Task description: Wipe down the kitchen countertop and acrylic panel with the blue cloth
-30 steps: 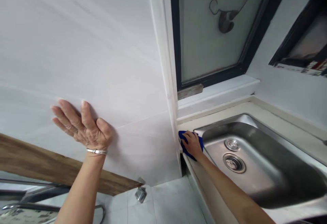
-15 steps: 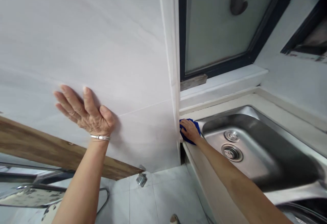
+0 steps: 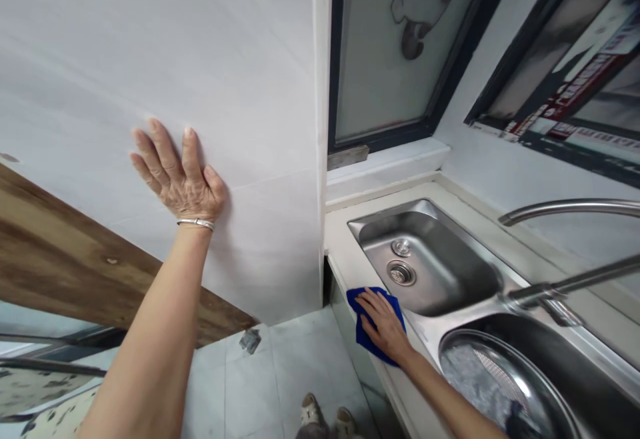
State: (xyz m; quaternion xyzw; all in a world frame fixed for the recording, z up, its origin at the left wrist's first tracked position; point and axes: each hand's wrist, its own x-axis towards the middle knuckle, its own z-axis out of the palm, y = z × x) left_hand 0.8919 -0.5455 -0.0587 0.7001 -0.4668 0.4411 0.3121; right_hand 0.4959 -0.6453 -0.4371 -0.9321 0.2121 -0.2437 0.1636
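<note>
My left hand (image 3: 183, 175) lies flat against the pale marbled wall (image 3: 240, 79), its fingers spread and a silver bangle (image 3: 196, 223) at the wrist. Under the palm and fingers of my right hand (image 3: 383, 322) is a blue cloth (image 3: 367, 342), pressed on the front strip of the light countertop (image 3: 340, 252). The cloth sticks out around the hand on several sides. Just beyond it is the steel sink (image 3: 435, 252), its left basin showing a drain. In the nearer basin sits a round metal bowl (image 3: 505, 379) with clear, crinkled stuff in it.
A steel faucet (image 3: 575, 285) reaches over the sink from the right. Dark-framed windows (image 3: 400, 59) stand behind the counter. Along the lower left runs a wooden board (image 3: 100, 259), with a patterned chair (image 3: 50, 392) below. My shoes (image 3: 311, 409) are on the tiled floor.
My right hand has brought the blue cloth along the counter edge from the wall corner toward me. The view has turned right, showing faucet and second basin. My left hand stays on the wall.
</note>
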